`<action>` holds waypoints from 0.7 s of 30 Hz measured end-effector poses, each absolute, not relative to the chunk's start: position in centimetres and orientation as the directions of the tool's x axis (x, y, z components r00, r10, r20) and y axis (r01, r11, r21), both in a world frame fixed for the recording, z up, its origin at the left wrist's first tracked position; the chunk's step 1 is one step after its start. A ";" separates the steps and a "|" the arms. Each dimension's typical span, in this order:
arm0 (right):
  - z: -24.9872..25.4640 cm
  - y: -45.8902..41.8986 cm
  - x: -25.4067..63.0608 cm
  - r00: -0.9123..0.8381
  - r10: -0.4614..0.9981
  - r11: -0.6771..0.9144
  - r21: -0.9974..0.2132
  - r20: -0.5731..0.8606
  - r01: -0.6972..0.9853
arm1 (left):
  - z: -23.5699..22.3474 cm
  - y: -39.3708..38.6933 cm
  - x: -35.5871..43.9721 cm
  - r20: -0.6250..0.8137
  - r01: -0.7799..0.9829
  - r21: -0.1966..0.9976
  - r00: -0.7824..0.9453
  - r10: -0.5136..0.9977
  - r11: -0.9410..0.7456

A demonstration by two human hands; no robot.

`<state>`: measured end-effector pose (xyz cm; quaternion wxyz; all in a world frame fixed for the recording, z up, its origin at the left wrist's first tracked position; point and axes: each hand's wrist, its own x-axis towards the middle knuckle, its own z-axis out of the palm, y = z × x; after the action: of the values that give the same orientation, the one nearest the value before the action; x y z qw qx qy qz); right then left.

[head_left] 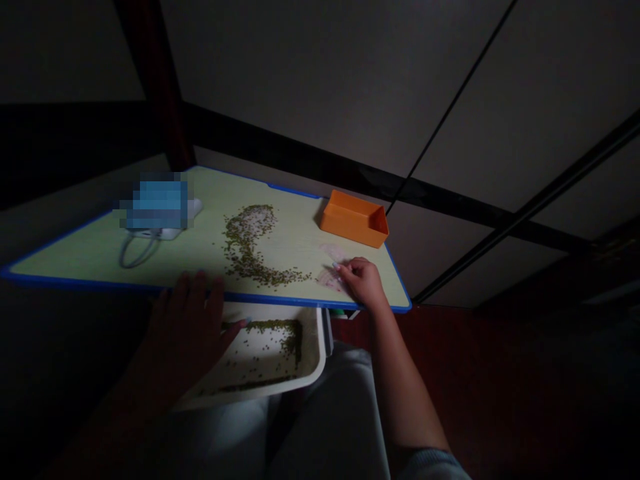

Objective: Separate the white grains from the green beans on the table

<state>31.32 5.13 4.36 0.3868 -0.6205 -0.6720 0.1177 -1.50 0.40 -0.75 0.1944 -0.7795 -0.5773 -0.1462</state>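
Small green beans point(243, 250), with pale grains among them at the far end, lie in a curved spread on the pale green tabletop point(295, 233). My left hand point(187, 327) rests at the front edge, fingers stretched out and thumb over a white bin point(315, 360) below. More beans lie in that bin, mostly along its sides. On the right of the tabletop, my right hand point(364, 281) is closed, thumb and fingers together. Beside its fingertips lies a thin, clear plastic piece point(330, 277) with pinkish marks. Whatever the right fingers pinch is too small to make out.
An orange open box point(353, 223) stands at the back right corner. At the left is a blurred-out blue item point(160, 203) on a white device with a looped cable point(131, 263). Cabinet panels point(310, 80) rise behind the table.
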 end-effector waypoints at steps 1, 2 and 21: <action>4.3 5.2 31.3 0.114 0.920 0.160 -0.626 0.375 0.763 | -0.7 0.4 -1.5 0.456 0.958 -0.130 0.288 0.842 -0.257; 4.2 5.3 31.4 0.167 0.910 0.116 -0.619 0.380 0.777 | -0.7 0.4 -1.5 0.458 0.959 -0.124 0.284 0.842 -0.256; 4.4 5.1 30.6 0.094 0.899 0.135 -0.475 0.428 0.870 | -0.6 0.4 -1.2 0.475 0.963 -0.080 0.265 0.839 -0.258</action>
<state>30.60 5.14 4.39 0.3391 -0.6572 -0.6728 0.0215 -1.23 0.39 -0.57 0.1803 -0.7744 -0.5818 -0.1710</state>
